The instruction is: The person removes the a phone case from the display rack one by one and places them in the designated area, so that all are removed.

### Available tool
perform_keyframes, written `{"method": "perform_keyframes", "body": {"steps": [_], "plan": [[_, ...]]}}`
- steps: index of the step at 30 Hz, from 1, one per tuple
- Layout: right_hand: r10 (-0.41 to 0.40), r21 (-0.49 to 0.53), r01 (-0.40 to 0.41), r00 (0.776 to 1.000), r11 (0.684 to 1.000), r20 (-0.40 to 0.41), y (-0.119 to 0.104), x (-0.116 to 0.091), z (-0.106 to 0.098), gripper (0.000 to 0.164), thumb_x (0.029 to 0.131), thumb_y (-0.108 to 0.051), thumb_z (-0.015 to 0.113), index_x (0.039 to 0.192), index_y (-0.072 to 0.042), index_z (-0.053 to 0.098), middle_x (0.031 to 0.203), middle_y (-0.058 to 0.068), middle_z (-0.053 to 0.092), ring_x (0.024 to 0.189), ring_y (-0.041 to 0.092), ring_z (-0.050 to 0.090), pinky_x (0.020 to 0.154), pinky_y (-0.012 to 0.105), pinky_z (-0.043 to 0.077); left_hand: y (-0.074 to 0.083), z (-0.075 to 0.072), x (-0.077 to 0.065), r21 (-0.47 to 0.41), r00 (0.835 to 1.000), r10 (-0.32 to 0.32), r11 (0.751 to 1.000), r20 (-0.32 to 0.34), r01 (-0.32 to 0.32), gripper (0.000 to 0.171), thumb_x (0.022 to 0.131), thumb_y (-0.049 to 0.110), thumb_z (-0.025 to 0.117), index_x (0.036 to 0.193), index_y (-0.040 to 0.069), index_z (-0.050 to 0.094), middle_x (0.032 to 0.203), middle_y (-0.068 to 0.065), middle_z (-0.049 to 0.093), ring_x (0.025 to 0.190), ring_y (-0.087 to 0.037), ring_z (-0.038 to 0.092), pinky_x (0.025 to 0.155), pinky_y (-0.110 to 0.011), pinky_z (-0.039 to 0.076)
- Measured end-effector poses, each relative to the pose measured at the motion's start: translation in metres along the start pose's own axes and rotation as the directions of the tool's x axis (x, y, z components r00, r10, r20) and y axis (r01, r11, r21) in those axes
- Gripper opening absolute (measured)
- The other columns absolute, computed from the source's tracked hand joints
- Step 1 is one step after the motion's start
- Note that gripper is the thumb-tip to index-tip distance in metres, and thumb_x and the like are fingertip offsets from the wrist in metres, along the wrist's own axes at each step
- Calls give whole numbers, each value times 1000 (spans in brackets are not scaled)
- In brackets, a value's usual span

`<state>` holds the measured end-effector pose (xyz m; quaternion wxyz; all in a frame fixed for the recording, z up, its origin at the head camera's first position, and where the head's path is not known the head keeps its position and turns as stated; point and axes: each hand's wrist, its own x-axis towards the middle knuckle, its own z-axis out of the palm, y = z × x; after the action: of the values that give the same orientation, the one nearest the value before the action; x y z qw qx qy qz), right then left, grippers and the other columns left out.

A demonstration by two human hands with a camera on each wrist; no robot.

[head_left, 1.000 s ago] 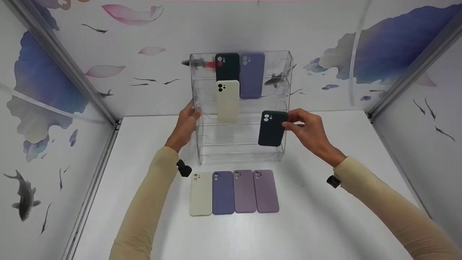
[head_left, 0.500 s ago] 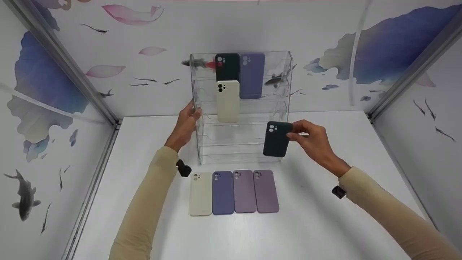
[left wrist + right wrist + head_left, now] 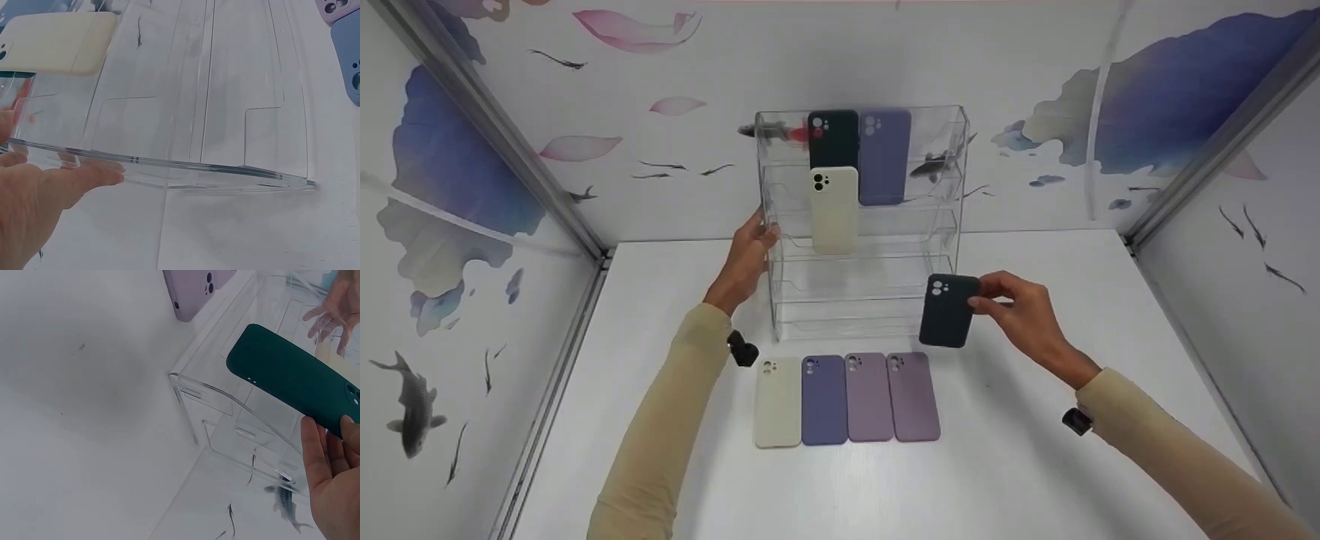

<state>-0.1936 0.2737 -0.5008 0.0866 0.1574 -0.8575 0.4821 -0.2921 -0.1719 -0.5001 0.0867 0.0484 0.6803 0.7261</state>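
My left hand [image 3: 746, 259] holds the left side edge of a clear acrylic display rack [image 3: 859, 309]; in the left wrist view its fingers [image 3: 93, 175] lie along the outside of the side panel. My right hand [image 3: 1024, 311] pinches a dark green phone case [image 3: 949, 311] by its right edge, in front of the rack's lower right corner. In the rack stand another dark green case [image 3: 832, 139], a blue-violet case [image 3: 884, 157] and, a tier lower, a cream case [image 3: 835, 214].
On the white table [image 3: 1035, 465], before the rack, lie a cream case [image 3: 778, 405], a blue-violet case [image 3: 824, 401] and two mauve cases [image 3: 868, 397], side by side. A wall with painted fish and petals [image 3: 675, 105] stands behind the rack.
My right hand has moved down and to the right with the dark green phone case, away from the rack's middle tiers. The left hand has stayed on the rack's edge.
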Motion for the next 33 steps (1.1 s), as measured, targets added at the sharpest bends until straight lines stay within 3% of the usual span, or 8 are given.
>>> {"method": "perform_keyframes", "body": {"steps": [7, 11, 17, 22, 29, 33], "plan": [[37, -17, -37, 999, 999, 15, 12, -17, -2, 23, 96, 7, 82, 118, 2, 78, 106, 15, 78, 103, 31, 77, 85, 14, 60, 0, 1, 0, 7, 1000, 8, 1000, 8, -8, 66, 120, 24, 41, 179, 22, 12, 181, -15, 24, 167, -35, 24, 129, -71, 24], [54, -12, -53, 998, 999, 22, 21, -27, -3, 23, 96, 10, 80, 117, 3, 77, 105, 16, 77, 100, 27, 77, 84, 17, 61, 0, 1, 0, 15, 1000, 10, 1000, 8, -10, 66, 120, 24, 41, 179, 21, 11, 184, -15, 17, 168, -37, 19, 129, -72, 19], [92, -11, -92, 995, 996, 39, 30, -40, -4, 25, 97, 10, 79, 120, 4, 76, 106, 17, 77, 100, 21, 77, 84, 18, 62, -1, 2, -1, 18, 1000, 10, 1000, 5, -10, 66, 120, 26, 41, 179, 23, 11, 184, -11, 18, 169, -35, 19, 130, -71, 19], [130, -23, -128, 990, 991, 63, 37, -46, -4, 27, 98, 8, 79, 124, 3, 76, 108, 15, 78, 103, 28, 78, 85, 18, 62, -2, 2, -2, 5, 1000, 20, 1000, 11, -20, 66, 120, 26, 40, 179, 22, 11, 183, -12, 19, 168, -35, 19, 130, -72, 19], [170, 7, -171, 980, 985, 102, 45, -54, -2, 28, 98, 10, 77, 126, 5, 75, 110, 17, 77, 102, 31, 78, 82, 25, 65, -2, 1, -2, 4, 1000, 18, 1000, 8, -18, 67, 120, 25, 41, 179, 22, 10, 185, -12, 15, 169, -37, 16, 130, -71, 19], [209, 41, -216, 969, 976, 133, 51, -57, 1, 28, 99, 9, 76, 127, 7, 74, 110, 19, 77, 99, 31, 80, 80, 31, 67, 0, 1, -1, 32, 1000, 12, 999, 11, -12, 67, 120, 27, 40, 179, 25, 10, 183, -11, 19, 168, -36, 20, 130, -70, 23]]}}
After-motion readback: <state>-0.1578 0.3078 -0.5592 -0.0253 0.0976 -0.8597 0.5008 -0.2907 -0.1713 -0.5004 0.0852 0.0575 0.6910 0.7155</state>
